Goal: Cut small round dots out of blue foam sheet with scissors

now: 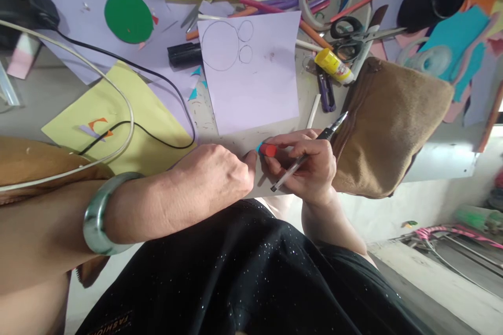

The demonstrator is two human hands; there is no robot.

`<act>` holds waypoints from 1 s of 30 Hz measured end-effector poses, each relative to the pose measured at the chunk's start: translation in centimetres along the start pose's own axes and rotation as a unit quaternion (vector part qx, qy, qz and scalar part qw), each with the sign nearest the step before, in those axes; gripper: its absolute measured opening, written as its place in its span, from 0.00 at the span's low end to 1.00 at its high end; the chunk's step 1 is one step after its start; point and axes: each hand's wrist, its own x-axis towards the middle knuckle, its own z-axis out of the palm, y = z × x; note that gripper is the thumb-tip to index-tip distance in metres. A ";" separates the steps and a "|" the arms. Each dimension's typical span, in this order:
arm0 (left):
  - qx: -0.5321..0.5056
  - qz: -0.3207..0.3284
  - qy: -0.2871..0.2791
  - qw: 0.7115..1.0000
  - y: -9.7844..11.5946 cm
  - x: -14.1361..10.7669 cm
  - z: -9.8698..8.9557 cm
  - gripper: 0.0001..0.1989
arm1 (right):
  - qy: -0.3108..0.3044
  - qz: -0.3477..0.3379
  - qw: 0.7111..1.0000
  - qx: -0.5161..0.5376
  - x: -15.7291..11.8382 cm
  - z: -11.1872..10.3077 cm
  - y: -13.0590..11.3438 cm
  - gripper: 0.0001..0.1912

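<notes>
Both hands meet just above the counter's [241,141] near edge in the head view. Between the fingertips of the right hand [314,159] is a small red piece [269,149], and a pen [290,171] lies gripped across the same hand, nib pointing away. A blue bit [259,147] sits between the red piece and the left thumb; whether the left hand [216,172] pinches it, I cannot tell, as its fingers are curled under and hidden.

Because one hand manages two things, the red piece could slip if the grip loosens to steady the pen. Its bare nib overlaps the edge of the brown pouch [396,128] to the right, so a turn of the wrist could ink the cloth. A black cord [167,73] loops beyond the left hand and might snag on a sweep.

The left forearm comes in low from the side, knuckles up; the right wrist bends inward, fingers facing left. Beyond both hands lies a lilac sheet [257,89] with drawn circles.
</notes>
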 end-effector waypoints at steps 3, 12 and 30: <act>-0.001 -0.001 -0.002 1.000 0.0 0.0 0.0 0.26 | 0.005 0.003 1.000 0.005 -0.1 0.1 0.0 0.22; -0.007 -0.005 0.007 1.000 0.1 -0.2 0.4 0.26 | 0.010 0.001 1.000 0.003 -0.1 0.2 -0.2 0.22; 0.044 0.008 0.129 0.991 -0.4 -0.2 -0.6 0.23 | 0.011 0.017 0.999 0.048 -0.3 0.6 0.3 0.23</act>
